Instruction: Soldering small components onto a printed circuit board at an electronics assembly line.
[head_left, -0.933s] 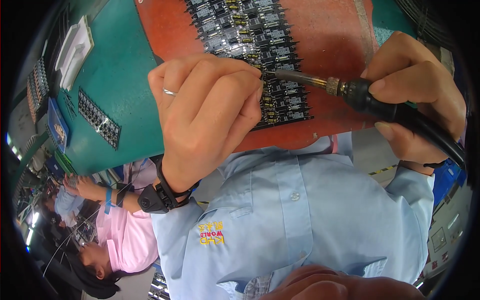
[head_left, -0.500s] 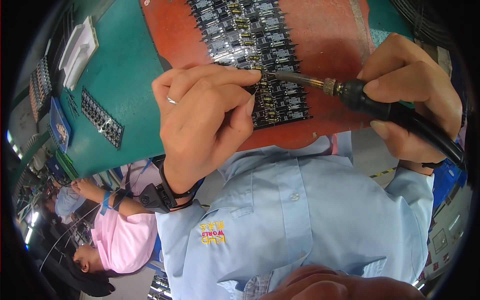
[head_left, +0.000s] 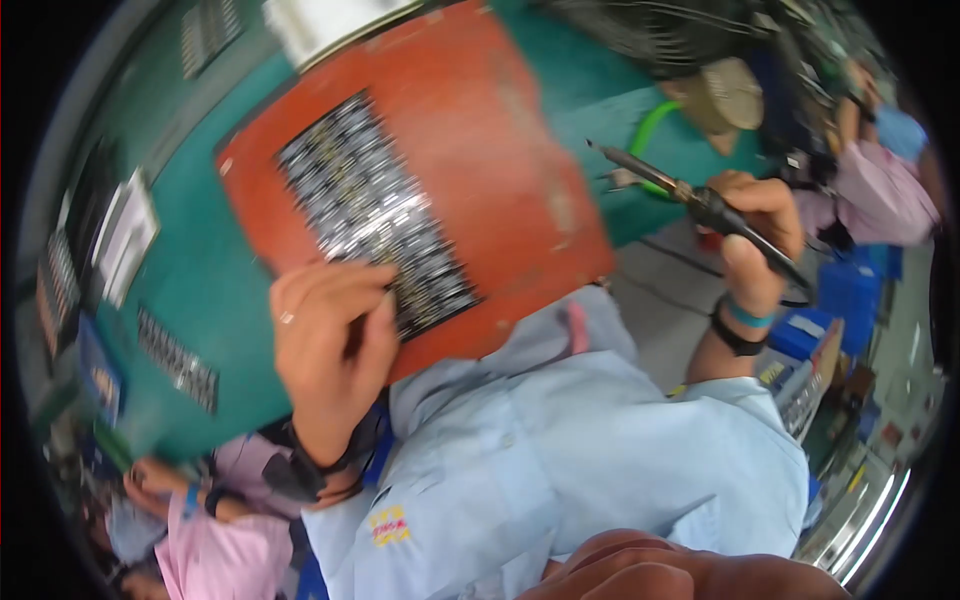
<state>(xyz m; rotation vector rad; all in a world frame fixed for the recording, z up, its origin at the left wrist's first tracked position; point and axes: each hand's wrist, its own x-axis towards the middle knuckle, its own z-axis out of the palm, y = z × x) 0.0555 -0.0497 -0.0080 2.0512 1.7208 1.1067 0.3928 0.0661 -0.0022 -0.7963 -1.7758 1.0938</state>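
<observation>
Beyond the red mat's (head_left: 470,90) right edge, your right hand (head_left: 772,213) grips the soldering iron (head_left: 712,208), tip aimed up-left over the table (head_left: 215,315). Your left hand (head_left: 322,335) bends at the mat-borne circuit-board panel's (head_left: 350,170) lower-left edge, thumb near forefinger; any pinch is unclear.

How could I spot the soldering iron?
Start at the big red mat on the green tabletop. To its right, in the person's right-hand grip, is the soldering iron. Unlike the curved green strip behind it, it's straight, with a black handle and slim, dark-tipped barrel.
</observation>
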